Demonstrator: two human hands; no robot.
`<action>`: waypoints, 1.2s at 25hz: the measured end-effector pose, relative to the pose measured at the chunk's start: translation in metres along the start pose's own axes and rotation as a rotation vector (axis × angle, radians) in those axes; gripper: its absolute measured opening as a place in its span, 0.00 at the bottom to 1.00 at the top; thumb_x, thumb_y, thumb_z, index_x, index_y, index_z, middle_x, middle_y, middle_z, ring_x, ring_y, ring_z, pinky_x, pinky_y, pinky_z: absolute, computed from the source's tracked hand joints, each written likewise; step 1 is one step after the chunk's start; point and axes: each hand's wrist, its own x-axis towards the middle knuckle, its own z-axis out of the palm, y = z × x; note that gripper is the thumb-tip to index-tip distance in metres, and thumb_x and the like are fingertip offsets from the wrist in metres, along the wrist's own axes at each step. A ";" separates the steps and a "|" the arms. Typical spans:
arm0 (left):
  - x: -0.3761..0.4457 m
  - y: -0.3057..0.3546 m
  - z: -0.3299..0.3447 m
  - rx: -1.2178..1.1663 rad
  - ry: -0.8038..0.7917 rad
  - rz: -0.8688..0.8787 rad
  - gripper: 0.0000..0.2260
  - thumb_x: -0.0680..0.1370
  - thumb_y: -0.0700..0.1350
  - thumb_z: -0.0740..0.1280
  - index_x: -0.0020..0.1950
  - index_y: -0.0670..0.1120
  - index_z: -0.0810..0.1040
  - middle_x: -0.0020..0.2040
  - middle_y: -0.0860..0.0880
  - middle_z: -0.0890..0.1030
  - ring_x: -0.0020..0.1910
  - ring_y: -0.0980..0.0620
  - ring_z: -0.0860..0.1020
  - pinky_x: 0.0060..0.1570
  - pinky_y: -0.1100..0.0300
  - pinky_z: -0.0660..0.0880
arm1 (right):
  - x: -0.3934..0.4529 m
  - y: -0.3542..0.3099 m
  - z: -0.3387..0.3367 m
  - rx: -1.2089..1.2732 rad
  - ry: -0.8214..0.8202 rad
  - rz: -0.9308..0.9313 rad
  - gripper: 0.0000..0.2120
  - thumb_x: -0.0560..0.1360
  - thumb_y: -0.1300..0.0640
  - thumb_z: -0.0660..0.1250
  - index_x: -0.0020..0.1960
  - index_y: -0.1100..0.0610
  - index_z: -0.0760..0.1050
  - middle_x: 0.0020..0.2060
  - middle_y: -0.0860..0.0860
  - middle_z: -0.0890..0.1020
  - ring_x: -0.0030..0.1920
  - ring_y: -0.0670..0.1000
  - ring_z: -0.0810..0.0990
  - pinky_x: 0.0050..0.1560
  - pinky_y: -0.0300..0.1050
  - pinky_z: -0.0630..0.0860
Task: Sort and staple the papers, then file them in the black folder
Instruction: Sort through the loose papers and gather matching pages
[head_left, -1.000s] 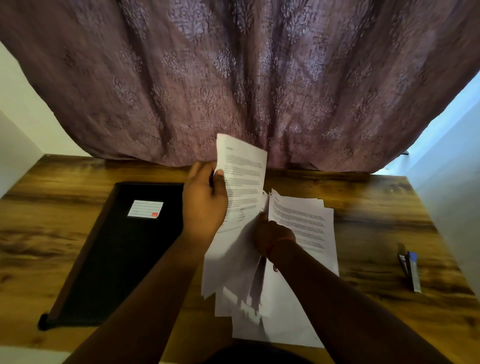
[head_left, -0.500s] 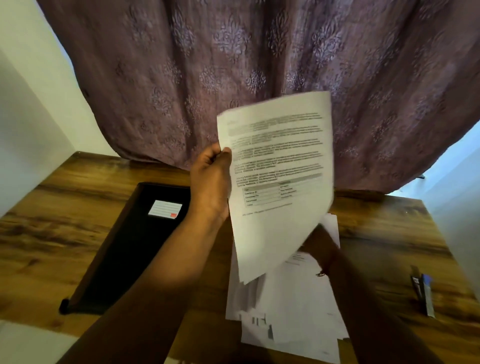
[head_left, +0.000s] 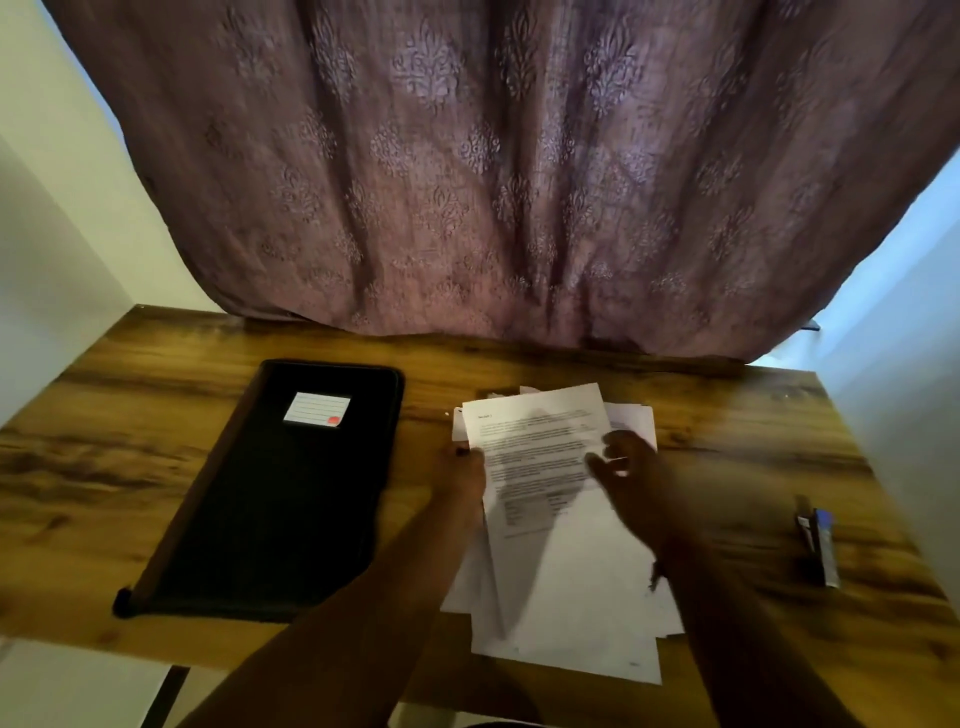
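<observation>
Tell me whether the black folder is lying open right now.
No, the black folder lies closed and flat on the wooden table, label side up.

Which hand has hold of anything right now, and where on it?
The left hand pinches the top printed white sheet at its left edge, near the upper corner. The right hand hovers blurred over the loose white paper pile; its hold cannot be told.

Under both hands lies matt white printed paper, loose sheets, smooth and uncreased. Left of the left hand the black folder looks matt and finely grained, like leatherette, with a smooth paper label. The table is wood-grain with a faint sheen. Beyond the hands hangs woven mauve cloth with a raised pattern. Right of the right hand, the stapler shows glossy metal and plastic.
</observation>
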 end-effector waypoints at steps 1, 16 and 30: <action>-0.010 0.006 0.007 -0.062 -0.035 -0.029 0.10 0.78 0.50 0.67 0.56 0.47 0.79 0.51 0.44 0.83 0.48 0.42 0.82 0.52 0.41 0.80 | -0.003 -0.006 0.019 -0.071 -0.121 -0.011 0.22 0.75 0.44 0.69 0.65 0.50 0.69 0.59 0.46 0.74 0.57 0.51 0.78 0.54 0.46 0.78; -0.029 0.011 -0.017 0.717 -0.115 0.380 0.10 0.81 0.42 0.63 0.60 0.42 0.80 0.63 0.46 0.79 0.62 0.46 0.78 0.63 0.54 0.75 | 0.022 -0.002 0.069 -0.344 -0.031 -0.026 0.35 0.78 0.54 0.64 0.78 0.42 0.50 0.52 0.50 0.77 0.48 0.51 0.80 0.52 0.53 0.81; -0.012 -0.005 0.000 1.334 -0.188 0.841 0.16 0.83 0.50 0.55 0.70 0.55 0.72 0.74 0.49 0.68 0.77 0.42 0.56 0.75 0.39 0.51 | 0.049 -0.011 0.087 -0.239 -0.107 0.142 0.22 0.77 0.36 0.60 0.53 0.54 0.78 0.46 0.51 0.83 0.47 0.50 0.82 0.52 0.49 0.80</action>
